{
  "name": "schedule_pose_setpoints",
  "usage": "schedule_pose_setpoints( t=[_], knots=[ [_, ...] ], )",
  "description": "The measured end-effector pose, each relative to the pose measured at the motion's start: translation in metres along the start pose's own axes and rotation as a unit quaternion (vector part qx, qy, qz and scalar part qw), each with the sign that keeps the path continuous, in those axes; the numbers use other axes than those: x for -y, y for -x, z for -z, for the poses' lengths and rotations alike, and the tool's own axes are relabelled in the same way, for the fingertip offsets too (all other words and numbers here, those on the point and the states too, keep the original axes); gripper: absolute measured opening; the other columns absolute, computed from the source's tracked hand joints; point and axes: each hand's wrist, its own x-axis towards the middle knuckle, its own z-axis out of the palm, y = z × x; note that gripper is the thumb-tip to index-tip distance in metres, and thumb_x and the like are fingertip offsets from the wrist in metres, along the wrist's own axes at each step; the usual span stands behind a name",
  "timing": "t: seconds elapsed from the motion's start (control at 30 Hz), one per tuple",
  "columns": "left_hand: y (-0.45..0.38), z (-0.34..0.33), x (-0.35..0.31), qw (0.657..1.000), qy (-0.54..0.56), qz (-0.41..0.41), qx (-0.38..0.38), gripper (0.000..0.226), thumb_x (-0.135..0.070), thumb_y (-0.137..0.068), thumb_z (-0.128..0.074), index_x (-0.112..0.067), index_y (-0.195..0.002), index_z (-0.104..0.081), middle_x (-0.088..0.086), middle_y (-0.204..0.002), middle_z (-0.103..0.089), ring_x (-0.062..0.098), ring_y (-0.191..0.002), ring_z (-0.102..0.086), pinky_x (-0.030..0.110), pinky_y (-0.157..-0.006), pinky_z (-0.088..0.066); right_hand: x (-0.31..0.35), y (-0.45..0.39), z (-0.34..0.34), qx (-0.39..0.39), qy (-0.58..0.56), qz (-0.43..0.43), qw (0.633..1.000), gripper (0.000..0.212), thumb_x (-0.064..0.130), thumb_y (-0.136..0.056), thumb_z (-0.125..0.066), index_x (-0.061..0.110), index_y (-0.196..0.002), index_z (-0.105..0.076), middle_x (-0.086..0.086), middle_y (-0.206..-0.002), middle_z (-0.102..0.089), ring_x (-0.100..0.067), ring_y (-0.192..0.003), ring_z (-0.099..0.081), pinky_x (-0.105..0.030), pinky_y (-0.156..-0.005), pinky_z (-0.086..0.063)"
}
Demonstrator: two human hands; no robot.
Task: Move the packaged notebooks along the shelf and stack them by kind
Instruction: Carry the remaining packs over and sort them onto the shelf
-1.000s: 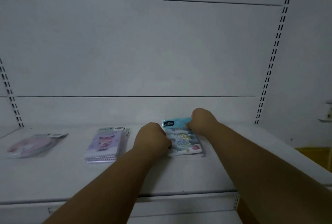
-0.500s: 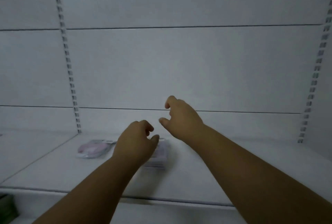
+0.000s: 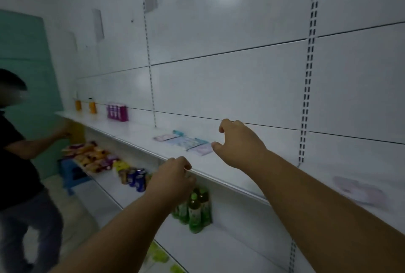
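Both hands empty: left hand (image 3: 173, 179) hovering w/ fingers loosely curled; right hand (image 3: 240, 144) reaching, fingers apart, near pastel packaged notebooks (image 3: 186, 142) lying on white metal shelf (image 3: 230, 174).

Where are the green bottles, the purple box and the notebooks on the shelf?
green bottles (image 3: 195, 209): head view, on the front bottle's label.
purple box (image 3: 117, 112): head view, on its front face.
packaged notebooks (image 3: 183, 141): head view, on the top of the middle pack.

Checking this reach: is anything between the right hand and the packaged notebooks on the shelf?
Nothing visible. The right hand hovers empty just right of the packaged notebooks lying on the shelf; only bare shelf lies between them.
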Motion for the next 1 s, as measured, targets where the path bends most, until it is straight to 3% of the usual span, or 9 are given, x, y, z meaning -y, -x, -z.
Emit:
schedule_pose_setpoints(
  t=[0.17,0.3,0.37,0.63,0.9,1.0],
  knots=[
    [-0.056,-0.008,0.058,1.000,-0.001,-0.009,0.009,0.030,-0.042,-0.085,-0.059,-0.030,-0.112,-0.058,-0.009,-0.097,-0.053,0.007,-0.078,-0.055,0.021,-0.061,-0.048,0.028,-0.060,-0.057,0.011,0.014,-0.001,1.000,0.044,0.046,-0.083,-0.059,0.019,-0.117,-0.049,-0.007,-0.113,-0.054,-0.024,-0.089,-0.057,-0.035,-0.073,-0.051],
    [-0.111,-0.033,0.088,1.000,0.013,-0.024,0.008,0.035,-0.048,-0.086,-0.058,-0.029,-0.115,-0.058,-0.006,-0.108,-0.057,0.009,-0.084,-0.057,0.032,-0.075,-0.055,0.024,-0.113,-0.104,0.011,0.042,0.004,0.999,0.044,0.048,-0.082,-0.061,0.021,-0.114,-0.050,-0.007,-0.109,-0.055,-0.022,-0.085,-0.057,-0.033,-0.069,-0.049],
    [-0.141,-0.044,0.101,0.999,0.010,-0.030,0.013,0.036,-0.049,-0.087,-0.057,-0.028,-0.116,-0.057,-0.005,-0.110,-0.058,0.013,-0.084,-0.059,0.035,-0.076,-0.056,0.020,-0.143,-0.124,0.010,0.042,0.003,0.999,0.043,0.048,-0.081,-0.061,0.020,-0.112,-0.050,-0.006,-0.107,-0.055,-0.022,-0.082,-0.057,-0.032,-0.066,-0.046],
    [-0.257,-0.086,0.149,0.998,0.004,-0.051,0.046,0.034,-0.048,-0.086,-0.057,-0.028,-0.114,-0.059,-0.003,-0.112,-0.062,0.014,-0.096,-0.057,0.032,-0.084,-0.049,0.008,-0.228,-0.195,0.027,0.055,-0.042,0.997,0.043,0.047,-0.082,-0.061,0.021,-0.115,-0.050,-0.005,-0.108,-0.054,-0.020,-0.082,-0.055,-0.032,-0.065,-0.043],
    [-0.338,-0.136,0.168,0.971,-0.115,-0.152,0.141,0.074,-0.076,-0.076,-0.041,-0.016,-0.116,-0.059,0.008,-0.112,-0.064,0.027,-0.104,-0.058,0.036,-0.085,-0.047,0.002,-0.249,-0.233,0.023,0.139,-0.163,0.976,0.043,0.047,-0.082,-0.061,0.020,-0.113,-0.051,-0.007,-0.111,-0.054,-0.023,-0.085,-0.055,-0.033,-0.070,-0.043],
    [-0.352,-0.137,0.163,0.950,-0.143,-0.209,0.180,0.069,-0.074,-0.070,-0.051,-0.019,-0.109,-0.061,0.003,-0.104,-0.068,0.023,-0.095,-0.061,0.033,-0.078,-0.046,0.008,-0.249,-0.239,0.023,0.172,-0.217,0.961,0.044,0.047,-0.082,-0.061,0.019,-0.115,-0.052,-0.008,-0.113,-0.054,-0.025,-0.090,-0.056,-0.036,-0.075,-0.047]
  ],
)
